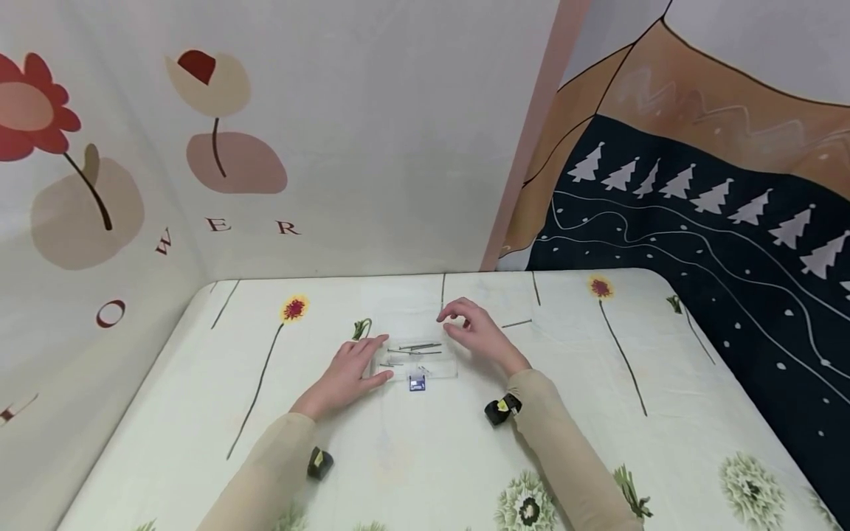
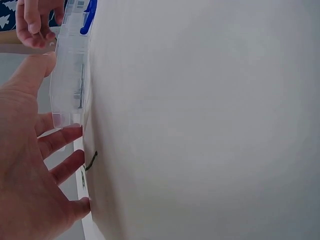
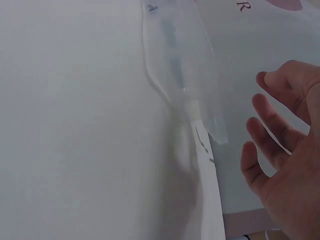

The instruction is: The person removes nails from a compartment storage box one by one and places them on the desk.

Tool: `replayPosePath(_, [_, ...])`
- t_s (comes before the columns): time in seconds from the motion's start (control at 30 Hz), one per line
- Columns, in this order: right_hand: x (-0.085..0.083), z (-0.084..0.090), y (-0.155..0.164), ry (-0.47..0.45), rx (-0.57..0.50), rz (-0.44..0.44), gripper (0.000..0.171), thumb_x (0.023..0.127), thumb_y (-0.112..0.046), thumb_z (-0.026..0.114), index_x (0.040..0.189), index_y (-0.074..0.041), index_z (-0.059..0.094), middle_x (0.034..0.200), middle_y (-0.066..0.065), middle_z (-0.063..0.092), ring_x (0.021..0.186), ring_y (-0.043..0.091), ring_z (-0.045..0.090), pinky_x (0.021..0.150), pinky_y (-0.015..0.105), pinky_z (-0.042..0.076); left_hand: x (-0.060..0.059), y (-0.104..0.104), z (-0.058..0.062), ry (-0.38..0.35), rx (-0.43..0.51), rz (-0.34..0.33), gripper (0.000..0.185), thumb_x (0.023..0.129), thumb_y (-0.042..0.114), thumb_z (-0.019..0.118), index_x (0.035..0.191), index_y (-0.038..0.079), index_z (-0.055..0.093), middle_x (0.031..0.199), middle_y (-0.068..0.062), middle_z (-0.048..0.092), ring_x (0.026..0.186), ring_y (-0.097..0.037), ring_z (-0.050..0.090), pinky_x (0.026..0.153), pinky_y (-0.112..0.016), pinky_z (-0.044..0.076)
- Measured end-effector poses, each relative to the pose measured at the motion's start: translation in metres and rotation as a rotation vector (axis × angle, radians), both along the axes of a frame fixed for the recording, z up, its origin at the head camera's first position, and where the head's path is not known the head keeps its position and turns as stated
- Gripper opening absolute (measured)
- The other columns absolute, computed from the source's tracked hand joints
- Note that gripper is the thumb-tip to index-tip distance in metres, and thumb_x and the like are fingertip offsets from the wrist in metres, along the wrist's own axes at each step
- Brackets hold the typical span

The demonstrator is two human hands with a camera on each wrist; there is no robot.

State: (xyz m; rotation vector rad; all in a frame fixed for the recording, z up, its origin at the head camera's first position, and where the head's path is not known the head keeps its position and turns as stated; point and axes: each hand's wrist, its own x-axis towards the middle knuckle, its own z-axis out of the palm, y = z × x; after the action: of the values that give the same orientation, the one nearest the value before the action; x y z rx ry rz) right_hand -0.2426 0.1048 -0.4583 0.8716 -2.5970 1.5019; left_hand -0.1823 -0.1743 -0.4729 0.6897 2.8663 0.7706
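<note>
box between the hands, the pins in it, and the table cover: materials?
Box: clear, glossy, likely rigid plastic; the cloth shows through it, and it has a blue latch. Pins: thin, dark grey, probably metal, too small to be sure. Table cover: matte printed fabric, by its soft look and flower pattern.

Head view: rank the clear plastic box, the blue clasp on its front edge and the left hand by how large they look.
1. Clear plastic box and left hand: close in apparent size, with the hand slightly nearer the camera, so no firm order between them.
2. Blue clasp: clearly the smallest.
</note>
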Motion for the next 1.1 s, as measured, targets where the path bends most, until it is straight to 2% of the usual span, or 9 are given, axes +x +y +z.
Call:
replayPosePath(0.13, [0.0, 0.0, -0.007, 0.0, 0.034, 0.016, 0.012, 0.09, -0.005, 0.063, 0.1, -0.009, 0.068, 0.113, 0.007, 0.059, 0.108, 0.026, 0.047, 0.082, 0.041, 0.04, 0.0, 0.0, 0.0, 0.0, -0.001, 0.004, 0.069, 0.093, 0.038, 0.063, 0.147, 0.004, 0.036, 0.139, -0.018, 0.047, 0.12, -0.04, 0.04, 0.1, -0.055, 0.031])
replayPosePath(0.3, [0.0, -0.002, -0.014, -0.051, 0.078, 0.027, 0.011, 0.091, -0.006, 0.064, 0.101, -0.008, 0.068, 0.117, 0.005, 0.057, 0.117, 0.025, 0.043, 0.093, 0.049, 0.038, -0.001, 0.001, 0.0, -0.018, -0.008, 0.018, 0.069, 0.093, 0.039, 0.063, 0.147, 0.006, 0.036, 0.14, -0.017, 0.046, 0.121, -0.039, 0.039, 0.1, -0.055, 0.031])
replayPosePath(0.47, [0.001, -0.004, -0.021, -0.089, 0.101, 0.03, 0.01, 0.09, -0.006, 0.065, 0.098, -0.009, 0.069, 0.118, 0.007, 0.056, 0.12, 0.026, 0.041, 0.102, 0.049, 0.031, -0.001, 0.001, 0.0, -0.03, -0.009, 0.023, 0.069, 0.093, 0.041, 0.063, 0.148, 0.006, 0.036, 0.141, -0.016, 0.045, 0.121, -0.039, 0.039, 0.1, -0.055, 0.03])
replayPosePath(0.63, [0.001, -0.005, -0.028, -0.085, 0.128, 0.049, 0.009, 0.089, -0.007, 0.067, 0.096, -0.011, 0.07, 0.116, 0.007, 0.056, 0.117, 0.027, 0.041, 0.101, 0.049, 0.031, -0.001, 0.0, 0.0, -0.03, -0.009, 0.026, 0.069, 0.093, 0.04, 0.063, 0.147, 0.006, 0.037, 0.141, -0.016, 0.046, 0.122, -0.039, 0.039, 0.101, -0.055, 0.03])
replayPosePath(0.9, [0.001, -0.009, -0.036, -0.024, 0.207, 0.066, 0.009, 0.088, -0.008, 0.068, 0.093, -0.014, 0.071, 0.114, 0.005, 0.056, 0.116, 0.025, 0.041, 0.099, 0.05, 0.026, -0.001, -0.001, -0.001, -0.026, -0.007, 0.025, 0.069, 0.093, 0.039, 0.064, 0.147, 0.006, 0.037, 0.141, -0.017, 0.046, 0.122, -0.04, 0.039, 0.1, -0.056, 0.031])
replayPosePath(1.1, [0.001, -0.009, -0.04, -0.002, 0.266, 0.106, 0.01, 0.089, -0.01, 0.067, 0.093, -0.016, 0.073, 0.115, 0.005, 0.056, 0.114, 0.024, 0.042, 0.095, 0.048, 0.027, -0.001, -0.001, -0.001, -0.001, -0.008, 0.01, 0.069, 0.093, 0.039, 0.064, 0.147, 0.006, 0.037, 0.139, -0.016, 0.047, 0.119, -0.039, 0.04, 0.099, -0.054, 0.031])
